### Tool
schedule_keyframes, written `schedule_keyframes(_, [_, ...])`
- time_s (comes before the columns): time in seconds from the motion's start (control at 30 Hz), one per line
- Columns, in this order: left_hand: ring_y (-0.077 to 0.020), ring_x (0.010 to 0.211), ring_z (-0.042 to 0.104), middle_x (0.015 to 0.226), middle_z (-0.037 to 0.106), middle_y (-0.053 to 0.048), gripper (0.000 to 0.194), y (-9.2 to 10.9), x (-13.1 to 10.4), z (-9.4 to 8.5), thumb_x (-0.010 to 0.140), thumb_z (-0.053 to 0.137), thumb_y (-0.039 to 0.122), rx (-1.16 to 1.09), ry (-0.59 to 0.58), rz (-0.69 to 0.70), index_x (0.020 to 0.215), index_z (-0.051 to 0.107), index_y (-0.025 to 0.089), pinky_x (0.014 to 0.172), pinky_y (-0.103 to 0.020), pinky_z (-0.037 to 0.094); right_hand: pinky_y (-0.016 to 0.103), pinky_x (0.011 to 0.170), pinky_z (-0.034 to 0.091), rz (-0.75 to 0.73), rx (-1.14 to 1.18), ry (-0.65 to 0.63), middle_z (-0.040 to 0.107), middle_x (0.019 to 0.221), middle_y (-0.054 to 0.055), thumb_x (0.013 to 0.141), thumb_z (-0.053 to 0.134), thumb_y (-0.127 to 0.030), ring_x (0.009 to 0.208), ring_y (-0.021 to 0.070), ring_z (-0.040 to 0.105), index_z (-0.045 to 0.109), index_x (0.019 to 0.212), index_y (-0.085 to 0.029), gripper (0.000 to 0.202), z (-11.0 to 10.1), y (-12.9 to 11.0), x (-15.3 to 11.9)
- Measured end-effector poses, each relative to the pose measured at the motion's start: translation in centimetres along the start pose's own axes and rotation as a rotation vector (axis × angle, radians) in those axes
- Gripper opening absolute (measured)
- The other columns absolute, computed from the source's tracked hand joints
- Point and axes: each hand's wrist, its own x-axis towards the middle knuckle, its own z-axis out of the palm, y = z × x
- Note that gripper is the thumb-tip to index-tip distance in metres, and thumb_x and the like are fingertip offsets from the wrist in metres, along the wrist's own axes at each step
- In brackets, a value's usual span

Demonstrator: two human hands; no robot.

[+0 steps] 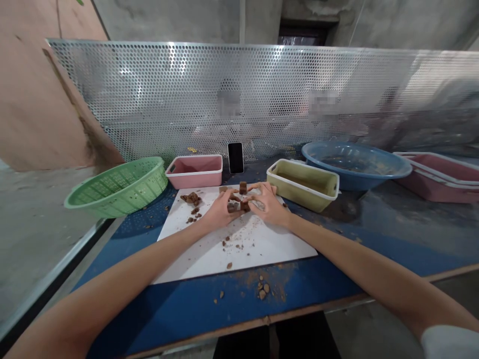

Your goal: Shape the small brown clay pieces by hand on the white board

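My left hand [220, 209] and my right hand [270, 207] meet over a white board [209, 259]. The fingers of both are curled inward, thumbs pointing at each other, around a small dark brown lump [244, 205] of earthy material. Just beyond the fingertips stands a brown block [243, 188] with squarish sides. Part of the lump is covered by the fingers. A larger crumbly brown clod [191, 198] lies left of my left hand, with smaller bits [194, 212] below it. Crumbs [226, 242] are scattered on the board nearer to me.
A green basket [149, 192] and a pink bin [205, 179] stand at the left. A phone [235, 158] leans upright against the perforated metal screen [179, 99]. To the right are a yellow-green bin [307, 194], blue basin [359, 179] and pink bins [437, 184]. Small stones [263, 290] lie near the table's front edge.
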Motion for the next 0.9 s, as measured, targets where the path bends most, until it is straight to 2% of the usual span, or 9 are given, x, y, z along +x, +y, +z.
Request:
schedule_keyframes(0.13, [-0.0299,0.113,0.073,0.123,0.074,-0.009,0.062,0.26,0.48,0.06,0.084,0.085,0.039,0.019,-0.026,-0.032,0.137,0.056,0.026,0.1,-0.047,0.057,0.061,0.113,0.034,-0.063,0.027,-0.005,0.062,0.141,0.005,0.106,0.058,-0.031,0.131,0.0335,0.048,0.084,0.098,-0.033,0.027,0.02,0.1,0.01])
schedule_keyframes(0.3, [-0.0308,0.112,0.073,0.12,0.074,-0.01,0.06,0.24,0.67,0.14,0.085,0.083,0.036,0.072,-0.027,-0.016,0.137,0.056,0.024,0.098,-0.048,0.057,0.065,0.115,0.033,-0.073,0.025,-0.04,0.063,0.142,0.004,0.107,0.055,-0.034,0.134,0.0351,0.047,0.085,0.101,-0.035,0.03,0.29,0.25,0.09])
schedule_keyframes(0.67, [-0.0291,0.108,0.073,0.111,0.075,-0.007,0.057,0.16,0.66,0.28,0.085,0.082,0.032,0.024,-0.054,0.008,0.135,0.055,0.024,0.095,-0.045,0.057,0.062,0.116,0.034,-0.1,0.031,-0.027,0.067,0.137,0.005,0.103,0.058,-0.026,0.134,0.0337,0.048,0.083,0.085,-0.03,0.031,0.91,0.86,0.05])
schedule_keyframes(0.9, [-0.0305,0.111,0.073,0.119,0.075,-0.01,0.06,0.23,0.66,0.24,0.085,0.083,0.034,0.047,-0.034,-0.006,0.137,0.055,0.024,0.097,-0.047,0.057,0.066,0.117,0.032,-0.066,0.027,-0.019,0.065,0.141,0.004,0.107,0.056,-0.031,0.136,0.0353,0.046,0.085,0.105,-0.035,0.03,0.63,0.43,-0.01])
